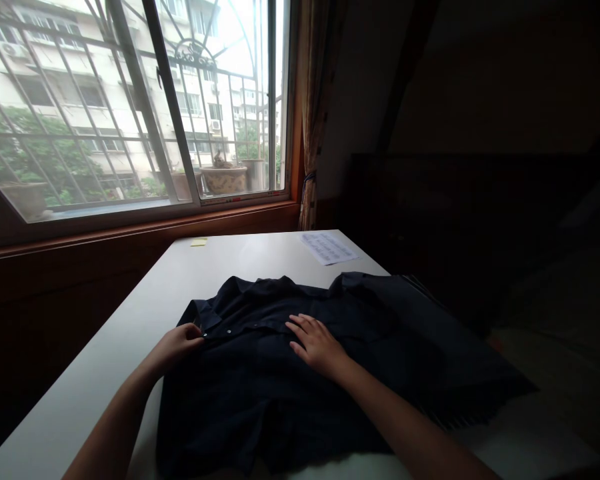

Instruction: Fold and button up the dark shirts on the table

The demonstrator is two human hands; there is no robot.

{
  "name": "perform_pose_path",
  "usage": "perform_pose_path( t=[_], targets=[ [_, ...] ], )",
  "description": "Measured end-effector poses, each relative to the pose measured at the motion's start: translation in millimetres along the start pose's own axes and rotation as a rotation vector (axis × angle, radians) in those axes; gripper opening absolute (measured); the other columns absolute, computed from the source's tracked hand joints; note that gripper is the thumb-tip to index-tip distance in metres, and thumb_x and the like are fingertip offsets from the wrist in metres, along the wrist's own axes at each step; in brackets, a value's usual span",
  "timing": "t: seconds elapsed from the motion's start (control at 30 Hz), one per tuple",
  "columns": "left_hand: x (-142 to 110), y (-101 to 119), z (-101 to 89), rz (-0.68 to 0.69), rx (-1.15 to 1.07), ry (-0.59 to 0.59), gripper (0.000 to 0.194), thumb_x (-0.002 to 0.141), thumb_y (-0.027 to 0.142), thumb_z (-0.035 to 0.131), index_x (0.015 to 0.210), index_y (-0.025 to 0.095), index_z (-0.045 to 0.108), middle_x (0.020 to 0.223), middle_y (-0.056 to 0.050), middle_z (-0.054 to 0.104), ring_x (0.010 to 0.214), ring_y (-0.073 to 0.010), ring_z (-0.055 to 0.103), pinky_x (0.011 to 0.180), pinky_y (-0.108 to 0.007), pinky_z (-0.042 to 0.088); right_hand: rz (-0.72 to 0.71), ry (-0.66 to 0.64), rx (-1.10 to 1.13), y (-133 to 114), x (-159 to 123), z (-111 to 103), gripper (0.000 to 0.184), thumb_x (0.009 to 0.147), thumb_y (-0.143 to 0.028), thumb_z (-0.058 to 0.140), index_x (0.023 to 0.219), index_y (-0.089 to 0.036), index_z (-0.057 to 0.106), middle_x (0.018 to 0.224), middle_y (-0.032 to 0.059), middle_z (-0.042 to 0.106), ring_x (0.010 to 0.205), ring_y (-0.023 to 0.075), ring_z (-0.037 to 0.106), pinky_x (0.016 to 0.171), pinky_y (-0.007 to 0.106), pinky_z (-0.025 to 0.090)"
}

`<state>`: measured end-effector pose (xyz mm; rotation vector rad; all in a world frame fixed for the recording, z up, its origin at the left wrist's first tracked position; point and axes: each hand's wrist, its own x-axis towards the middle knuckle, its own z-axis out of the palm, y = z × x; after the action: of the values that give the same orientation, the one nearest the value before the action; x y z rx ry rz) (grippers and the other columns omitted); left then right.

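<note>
A dark navy button-up shirt [220,393] lies spread sideways across the white table, its collar end at the left. Small pale buttons show along its front opening. At the collar, my left hand [184,339] has thumb and fingers closed on the shirt's edge beside a button. My right hand [317,347] rests palm down on the middle of the shirt, its fingers stretched out and slightly apart near the front opening. The shirt's right part fades into shadow, so its details there are hard to make out.
The white table [115,340] stands below a barred window [200,133]. Toward its far edge lie a yellow sticky note [199,242] and a printed sheet [329,247]. A curtain [310,133] hangs beside the window. Dark furniture [455,220] fills the right side.
</note>
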<state>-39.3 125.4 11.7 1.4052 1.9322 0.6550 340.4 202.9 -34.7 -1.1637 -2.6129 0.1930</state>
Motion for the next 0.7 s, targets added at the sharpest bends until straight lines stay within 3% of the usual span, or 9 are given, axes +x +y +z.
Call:
perform_pose_path(
  t=[0.2,0.33,0.5,0.6,0.7],
  targets=[
    [-19.6,20.3,-7.8,-0.027,-0.111,-0.119,0.05,0.067,0.057,0.07,0.095,0.016,0.075,0.099,-0.011,0.075,0.097,-0.0324,0.069,0.082,-0.038,0.055,-0.004,0.0,-0.005,-12.2,-21.0,-2.7,0.051,0.098,-0.041,0.048,0.147,-0.03,0.046,0.155,0.0034,0.042,0.142,0.0273,0.035,0.118,0.046,0.028],
    [-28.5,36.0,-5.6,0.144,-0.136,-0.151,0.054,0.076,0.062,0.063,0.1,0.015,0.073,0.1,-0.011,0.073,0.095,-0.0305,0.068,0.081,-0.038,0.055,0.0,-0.011,0.007,-20.1,-37.9,-3.9,0.052,0.097,-0.041,0.049,0.148,-0.031,0.046,0.156,0.0038,0.041,0.141,0.0276,0.035,0.119,0.047,0.026],
    [-36.5,49.2,17.8,0.398,-0.104,-0.038,0.039,0.085,0.053,0.059,0.098,0.019,0.073,0.101,-0.01,0.072,0.095,-0.0283,0.067,0.083,-0.037,0.054,-0.014,0.007,0.045,-29.1,-47.2,-16.9,0.049,0.094,-0.041,0.057,0.142,-0.03,0.053,0.15,0.0069,0.048,0.135,0.0301,0.042,0.113,0.048,0.033],
    [-42.8,52.0,39.0,0.494,-0.051,0.036,0.032,0.089,0.046,0.056,0.096,0.019,0.072,0.094,-0.008,0.073,0.087,-0.025,0.068,0.078,-0.034,0.053,-0.036,0.07,0.132,-41.1,-30.8,-32.3,0.034,0.094,-0.034,0.059,0.126,-0.026,0.064,0.125,0.0081,0.065,0.114,0.0271,0.056,0.103,0.044,0.042],
    [-48.4,54.6,56.5,0.59,-0.02,0.077,0.028,0.093,0.041,0.055,0.091,0.018,0.071,0.087,-0.006,0.071,0.078,-0.0206,0.066,0.072,-0.03,0.05,-0.118,0.181,0.302,-62.4,-4.8,-42.2,0.019,0.095,-0.031,0.059,0.109,-0.022,0.069,0.105,0.0063,0.07,0.101,0.0223,0.06,0.097,0.038,0.046]
  ],
)
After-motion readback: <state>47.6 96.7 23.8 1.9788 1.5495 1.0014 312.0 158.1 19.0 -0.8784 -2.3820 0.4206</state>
